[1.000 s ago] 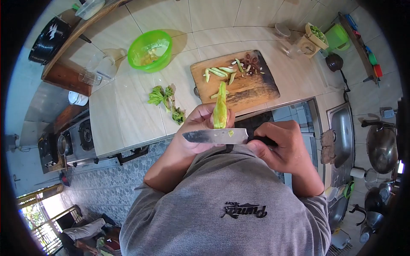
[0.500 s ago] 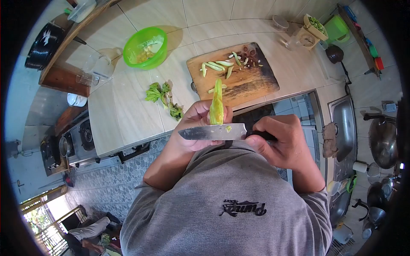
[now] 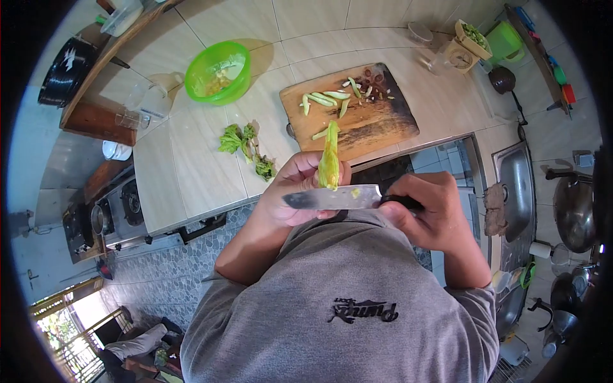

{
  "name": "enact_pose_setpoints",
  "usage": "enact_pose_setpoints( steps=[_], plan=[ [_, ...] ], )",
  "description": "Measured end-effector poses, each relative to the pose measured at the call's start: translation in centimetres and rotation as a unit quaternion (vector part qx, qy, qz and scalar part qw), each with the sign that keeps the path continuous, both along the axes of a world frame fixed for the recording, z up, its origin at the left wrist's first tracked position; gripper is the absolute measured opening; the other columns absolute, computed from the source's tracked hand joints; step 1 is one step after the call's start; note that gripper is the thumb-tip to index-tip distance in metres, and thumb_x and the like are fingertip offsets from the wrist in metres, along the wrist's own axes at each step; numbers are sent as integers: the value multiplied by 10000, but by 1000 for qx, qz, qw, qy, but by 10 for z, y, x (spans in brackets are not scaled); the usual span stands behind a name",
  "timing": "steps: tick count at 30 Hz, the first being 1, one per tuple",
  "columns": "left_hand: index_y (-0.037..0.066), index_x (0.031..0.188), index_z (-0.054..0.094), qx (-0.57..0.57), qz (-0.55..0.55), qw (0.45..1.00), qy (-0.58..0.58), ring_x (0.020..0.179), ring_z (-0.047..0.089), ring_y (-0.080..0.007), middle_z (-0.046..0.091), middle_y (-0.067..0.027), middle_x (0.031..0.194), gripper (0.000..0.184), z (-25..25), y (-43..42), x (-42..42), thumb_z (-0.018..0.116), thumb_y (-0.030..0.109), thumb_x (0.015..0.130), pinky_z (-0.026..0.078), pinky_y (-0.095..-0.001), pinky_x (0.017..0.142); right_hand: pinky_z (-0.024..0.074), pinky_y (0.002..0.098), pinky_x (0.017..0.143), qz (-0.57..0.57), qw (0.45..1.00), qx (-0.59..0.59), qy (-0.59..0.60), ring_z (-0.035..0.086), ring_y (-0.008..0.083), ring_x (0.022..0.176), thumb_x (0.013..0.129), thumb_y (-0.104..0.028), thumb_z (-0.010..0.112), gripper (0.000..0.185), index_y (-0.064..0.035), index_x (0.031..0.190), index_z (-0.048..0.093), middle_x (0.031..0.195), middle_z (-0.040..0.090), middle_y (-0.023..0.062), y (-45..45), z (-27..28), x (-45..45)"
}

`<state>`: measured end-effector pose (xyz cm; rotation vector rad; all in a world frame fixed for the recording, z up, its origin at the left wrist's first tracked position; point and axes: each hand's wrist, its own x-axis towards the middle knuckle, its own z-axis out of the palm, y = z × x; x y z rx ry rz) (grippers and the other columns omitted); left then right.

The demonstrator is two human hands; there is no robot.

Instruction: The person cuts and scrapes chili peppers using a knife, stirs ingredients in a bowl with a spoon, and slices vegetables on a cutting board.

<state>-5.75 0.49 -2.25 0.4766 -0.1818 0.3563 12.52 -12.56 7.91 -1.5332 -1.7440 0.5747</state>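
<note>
My left hand is closed around a pale yellow-green, tapered vegetable, its thin end pointing away from me toward the board. My right hand grips the black handle of a kitchen knife. The blade lies crosswise at the vegetable's thick near end, with a small green scrap stuck to it. Beyond my hands, a wooden cutting board bears several pale green strips and some small reddish-brown pieces at its far right corner. Exactly which vegetable I hold cannot be made out.
Leafy green trimmings lie on the tiled counter left of the board. Behind them is a green bowl with pale yellowish contents. A kitchen scale stands at the back right, a sink at right, a stove at left.
The knife and my right hand have shifted slightly to the right. The vegetable has also moved a little right and stands more upright, still in my left hand.
</note>
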Motion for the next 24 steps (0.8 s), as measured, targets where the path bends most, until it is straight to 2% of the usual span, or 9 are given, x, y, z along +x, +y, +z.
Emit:
enact_pose_setpoints(
  steps=[5, 12, 20, 23, 24],
  plan=[
    [-11, 1029, 583, 32, 16, 999, 22, 618, 541, -133, 569, -125, 894, 274, 4, -1, 1, 608, 242, 928, 446, -226, 484, 422, 340, 461, -5, 1000, -9, -9, 563, 281, 492, 793, -205, 746, 224, -37, 734, 610, 576, 554, 102, -3, 5, 2],
    [-31, 1036, 592, 77, 40, 995, 38, 624, 571, -103, 602, -103, 912, 287, 10, 2, 1, 636, 223, 912, 463, -209, 493, 422, 345, 456, -5, 999, 1, -46, 569, 273, 493, 784, -212, 753, 231, -48, 727, 600, 570, 552, 92, -1, 9, 0],
    [-42, 1068, 588, 91, 49, 993, 55, 627, 590, -101, 620, -93, 911, 301, 11, 1, 3, 657, 195, 896, 482, -196, 498, 418, 344, 457, -1, 1000, -6, -14, 571, 276, 490, 796, -209, 746, 231, -43, 726, 600, 570, 550, 97, -2, 5, 4],
    [-34, 1078, 594, 96, 18, 994, 45, 637, 594, -106, 619, -92, 908, 316, 3, 3, 4, 669, 205, 886, 478, -199, 500, 417, 340, 457, -7, 1000, -5, 12, 570, 277, 489, 805, -212, 741, 233, -40, 724, 605, 566, 549, 98, 0, 1, 2],
    [-33, 1079, 598, 111, 25, 992, 45, 665, 598, -110, 620, -90, 914, 327, 4, 4, 2, 678, 214, 879, 484, -208, 533, 416, 338, 458, -11, 1000, -4, 20, 569, 278, 489, 808, -213, 739, 234, -40, 724, 607, 564, 548, 99, 1, 1, 2]
  ],
)
